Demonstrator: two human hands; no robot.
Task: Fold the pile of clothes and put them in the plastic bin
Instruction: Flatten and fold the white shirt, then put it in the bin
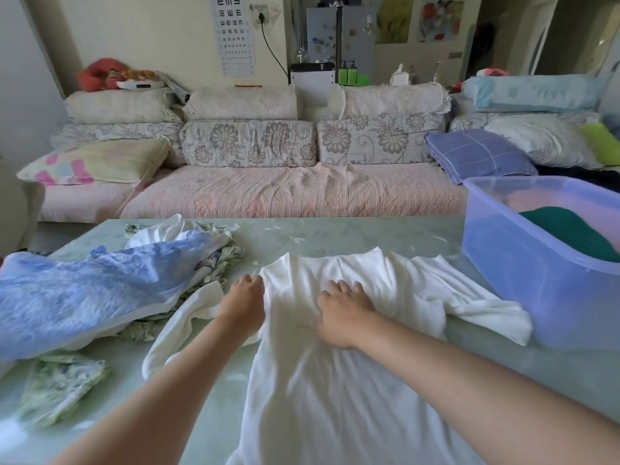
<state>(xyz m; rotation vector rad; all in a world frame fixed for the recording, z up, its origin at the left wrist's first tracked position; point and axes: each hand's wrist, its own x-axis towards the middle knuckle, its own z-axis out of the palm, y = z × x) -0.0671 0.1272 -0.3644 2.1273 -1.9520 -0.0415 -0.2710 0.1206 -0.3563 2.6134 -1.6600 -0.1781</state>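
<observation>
White shirt point(335, 397) lies spread on the table point(335, 233); the left hand point(245, 303) grips its left edge, the right hand point(342, 313) rests loose-fingered on its middle. An unfolded blue garment point(84, 290) crowds the left; the plastic bin point(536, 290), holding a green garment point(570, 229), stands right, just beside a sleeve

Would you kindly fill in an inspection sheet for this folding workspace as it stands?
Surface: pale green patterned tabletop, partly covered by clothes.
Job's things: white short-sleeved shirt spread flat; unfolded heap on the left with blue textured garment and green floral cloth; translucent purple plastic bin on the right, holding a dark green garment.
Clutter: red plush toy atop floral cushioned sofa.
Grippers: left hand grips the shirt's shoulder edge; right hand rests on its chest, fingers bent, grip unclear.
Cables: black cable hanging from wall socket.
Surroundings: eye chart on the wall; blue checked pillow.
</observation>
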